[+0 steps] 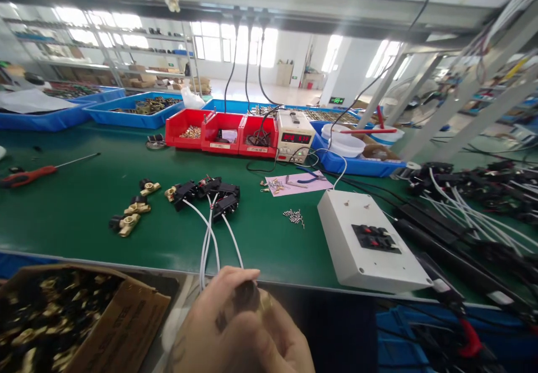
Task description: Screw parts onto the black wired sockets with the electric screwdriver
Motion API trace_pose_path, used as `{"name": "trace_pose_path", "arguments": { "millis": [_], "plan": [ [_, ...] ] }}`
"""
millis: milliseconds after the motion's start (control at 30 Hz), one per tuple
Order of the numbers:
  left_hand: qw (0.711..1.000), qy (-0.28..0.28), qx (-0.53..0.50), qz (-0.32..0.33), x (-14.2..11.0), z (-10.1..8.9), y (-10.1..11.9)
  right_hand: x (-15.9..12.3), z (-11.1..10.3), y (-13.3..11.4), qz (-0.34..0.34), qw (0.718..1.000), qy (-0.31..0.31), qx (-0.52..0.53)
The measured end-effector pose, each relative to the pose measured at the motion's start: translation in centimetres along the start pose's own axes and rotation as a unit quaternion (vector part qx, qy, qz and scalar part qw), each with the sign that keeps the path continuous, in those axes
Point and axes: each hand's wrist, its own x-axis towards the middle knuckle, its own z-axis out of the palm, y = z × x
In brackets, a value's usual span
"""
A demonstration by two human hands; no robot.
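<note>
At the bench's front edge, my left hand point(214, 320) is closed around a small black and brass fitting point(246, 297), blurred and mostly covered by fingers. My right hand point(281, 334) meets it there, its fingers closed at the brass end. Beyond them, several black units with white cables point(227, 205) lie in a cluster, and the cables run down behind my left hand. Left of these, brass fittings with black parts point(128, 224) rest in a short row. A cardboard box point(130, 317) full of similar brass and black pieces stands at the lower left.
A grey box with toggle switches point(344, 233) sits on the green bench point(269, 250), right of a pile of screws point(295, 216). Pliers point(309, 178) lie on pink paper. Red bins point(185, 138) and a power supply point(294, 138) line the back; a screwdriver point(42, 172) is left.
</note>
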Motion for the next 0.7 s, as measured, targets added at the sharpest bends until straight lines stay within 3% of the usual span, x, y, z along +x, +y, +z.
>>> {"name": "trace_pose_path", "arguments": {
  "millis": [167, 333, 400, 533, 633, 700],
  "plan": [
    [0.977, 0.117, 0.172, -0.056, 3.6, -0.6, -1.5, 0.9, -1.4, 0.6, -0.041, 0.995, 0.050, -0.079],
    [0.915, 0.235, 0.303, -0.124, 6.3, -5.1, -6.5, 1.2, -4.7, 2.7, -0.119, 0.941, 0.126, -0.289],
    [0.898, 0.241, 0.342, -0.135, 6.7, -7.3, -8.6, 1.2, -5.5, 3.9, -0.115, 0.935, 0.124, -0.312],
    [0.883, 0.235, 0.392, -0.110, 7.1, -9.5, -10.3, 1.4, -5.3, 5.0, -0.026, 0.963, 0.059, -0.261],
    [0.883, 0.241, 0.396, -0.078, 8.1, -8.5, -9.2, 1.3, -4.5, 4.2, 0.005, 0.970, 0.012, -0.241],
    [0.901, 0.208, 0.378, -0.045, 9.1, -6.8, -8.2, 1.0, -4.0, 3.4, 0.006, 0.976, -0.002, -0.220]
  ]
}}
